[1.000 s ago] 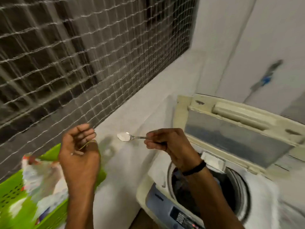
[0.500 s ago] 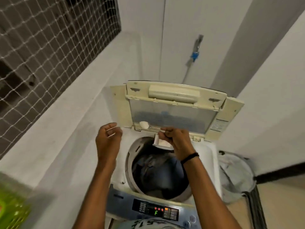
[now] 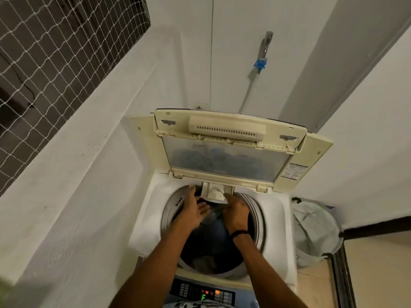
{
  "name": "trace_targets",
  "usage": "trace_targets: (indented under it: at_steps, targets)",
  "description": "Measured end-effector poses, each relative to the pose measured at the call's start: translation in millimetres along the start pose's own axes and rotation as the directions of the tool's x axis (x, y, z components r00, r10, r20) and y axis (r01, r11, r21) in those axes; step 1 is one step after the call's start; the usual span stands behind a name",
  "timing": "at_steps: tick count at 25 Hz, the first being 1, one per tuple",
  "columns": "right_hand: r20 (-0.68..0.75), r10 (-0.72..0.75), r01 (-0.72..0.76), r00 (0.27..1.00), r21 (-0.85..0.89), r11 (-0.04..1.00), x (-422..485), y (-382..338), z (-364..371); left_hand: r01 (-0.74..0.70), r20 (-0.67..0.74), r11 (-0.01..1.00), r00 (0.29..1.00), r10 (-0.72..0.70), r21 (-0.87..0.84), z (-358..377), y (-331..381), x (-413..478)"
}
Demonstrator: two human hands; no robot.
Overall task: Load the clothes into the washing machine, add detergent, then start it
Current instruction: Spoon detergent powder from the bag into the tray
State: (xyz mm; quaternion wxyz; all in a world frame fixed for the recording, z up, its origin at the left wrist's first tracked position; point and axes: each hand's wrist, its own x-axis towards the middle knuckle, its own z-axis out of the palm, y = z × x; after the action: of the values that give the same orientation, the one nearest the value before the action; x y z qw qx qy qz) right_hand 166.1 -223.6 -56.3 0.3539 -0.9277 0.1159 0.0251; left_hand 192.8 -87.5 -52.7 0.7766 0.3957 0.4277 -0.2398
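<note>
The washer (image 3: 151,218) filled the lower middle of the frame, its lid (image 3: 226,161) folded upright at the back. A small white drawer (image 3: 212,192) stuck out from the rear rim of the drum opening, just below the lid's hinge edge. Dark clothes (image 3: 213,247) lay inside the drum, beneath both forearms.

The left hand (image 3: 194,211) reached over the drum's upper left rim, just left of the drawer. Its grip was released, with the fingers straight and spread and nothing in them. The right hand (image 3: 235,211) sat at the drawer's right front corner with the fingers curled under. Whether its grip was clenched on something could not be told, as the fingertips were hidden against the drawer. A black band (image 3: 239,233) circled the right wrist.

At the bottom edge, the panel (image 3: 189,291) showed a lit green letter and small red and orange lights. A tap (image 3: 265,44) with a blue fitting hung on the wall at upper centre. A net (image 3: 55,52) covered the dark opening at upper left. A pale bag (image 3: 311,227) stood at the right of the washer.
</note>
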Motion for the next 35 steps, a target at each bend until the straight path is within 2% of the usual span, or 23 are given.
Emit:
trace_targets:
  at_steps: [3, 6, 8, 11, 13, 16, 18, 19, 21, 24, 27, 31, 33, 35]
  targets:
    - [-0.094, -0.102, 0.103, 0.990, 0.014, 0.995, -6.0, 5.1, 10.4, 0.010, -0.011, 0.999, 1.000, -0.010, -0.031, -0.9, -8.6, 11.0]
    - [-0.111, -0.123, 0.121, 0.986, -0.023, 0.992, -5.6, 8.2, 15.4, 0.010, 0.010, 0.998, 1.000, -0.009, -0.063, -2.1, -8.5, 15.6]
    - [-0.126, -0.067, 0.070, 0.990, 0.019, 0.997, -3.7, 4.0, 14.8, -0.004, 0.014, 0.998, 1.000, 0.005, -0.068, -3.4, -6.2, 16.6]
    - [-0.185, 0.178, -0.142, 0.967, 0.193, 0.971, -0.7, -2.5, 9.5, -0.031, 0.007, 0.996, 0.999, 0.032, -0.080, -5.6, 0.3, 11.3]
    - [-0.144, 0.340, -0.249, 0.929, 0.437, 0.865, -0.4, -4.9, 6.3, -0.080, 0.007, 0.995, 0.997, 0.080, -0.066, -9.0, 7.0, 3.1]
    - [0.108, 0.461, -0.360, 0.881, 0.784, 0.506, 0.4, -15.6, 1.0, -0.214, 0.011, 0.976, 0.977, 0.215, -0.025, -18.8, 22.3, -19.7]
    - [0.231, 0.437, -0.386, 0.869, 0.870, 0.308, -2.0, -34.1, -6.2, -0.310, 0.002, 0.950, 0.951, 0.311, -0.035, -27.6, 37.2, -43.7]
    - [0.275, 0.397, -0.389, 0.876, 0.888, 0.244, -6.3, -47.8, -11.5, -0.357, -0.011, 0.932, 0.934, 0.357, -0.057, -33.7, 45.1, -58.5]
    - [0.338, 0.288, -0.398, 0.896, 0.899, 0.183, -20.3, -83.1, -23.2, -0.462, -0.065, 0.881, 0.887, 0.458, -0.103, -51.2, 60.1, -92.0]
    - [0.388, 0.129, -0.407, 0.913, 0.892, 0.196, -49.0, -139.6, -41.1, -0.635, -0.175, 0.768, 0.768, 0.616, -0.085, -82.6, 71.5, -147.0]
    - [0.455, -0.043, -0.423, 0.890, 0.855, 0.299, -81.1, -194.7, -46.5, -0.799, -0.286, 0.602, 0.582, 0.762, -0.023, -118.6, 73.3, -209.2]
    - [0.591, -0.281, -0.432, 0.756, 0.773, 0.465, -126.0, -263.2, -44.0, -0.937, -0.423, 0.347, 0.296, 0.856, 0.046, -166.3, 70.5, -291.1]
    - [0.624, -0.394, -0.380, 0.675, 0.752, 0.539, -148.8, -292.5, -40.4, -0.971, -0.491, 0.230, 0.166, 0.855, 0.071, -190.2, 67.0, -328.7]
    - [0.620, -0.532, -0.262, 0.577, 0.757, 0.599, -174.7, -318.6, -33.1, -0.987, -0.562, 0.132, 0.057, 0.825, 0.093, -215.9, 60.6, -361.1]
